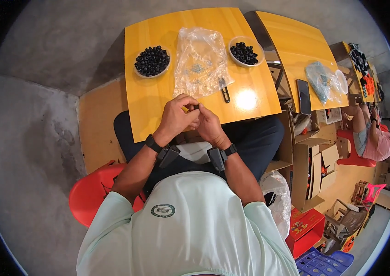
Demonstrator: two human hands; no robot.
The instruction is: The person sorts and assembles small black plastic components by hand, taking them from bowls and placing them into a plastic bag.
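My left hand (175, 116) and my right hand (208, 123) meet over the near edge of the yellow table (153, 108). Both are closed around a small black part (196, 107), mostly covered by the fingers. It resembles the black ring-shaped parts (151, 60) heaped in a clear round tub at the left. More such black parts (244, 53) fill another tub at the right. Between the tubs lies a clear plastic bag (199, 55) with tiny metallic pieces (197, 69) on it. A black-handled cutter or similar slim tool (225, 91) rests by its lower right corner.
On the second yellow table (291, 46) to the right are a phone (303, 96) and a plastic bag with greenish contents (320, 82). Cardboard boxes (314, 172), a red box (305, 232) and a red chair (93, 193) surround me. Another person (378, 140) sits far right.
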